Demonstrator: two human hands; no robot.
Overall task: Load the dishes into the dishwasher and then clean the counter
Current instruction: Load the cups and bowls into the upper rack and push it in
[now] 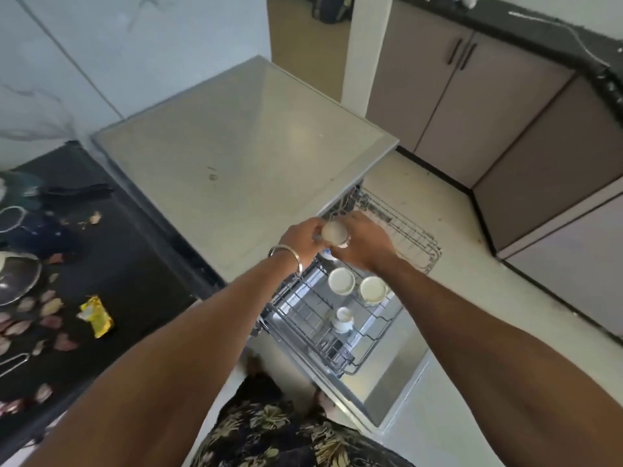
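Our patterned shirt (269, 429) fills the bottom edge. We curl the fingers of our left hand (300, 239) and right hand (364, 244) around a white cup (334, 232) above the dishwasher's upper rack (414, 237); three cups (342, 281) sit in it.

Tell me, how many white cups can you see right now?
4. One cup is held between both hands above the rack. Two cups sit side by side in the rack, and a smaller one sits nearer. More may be hidden under the arms.
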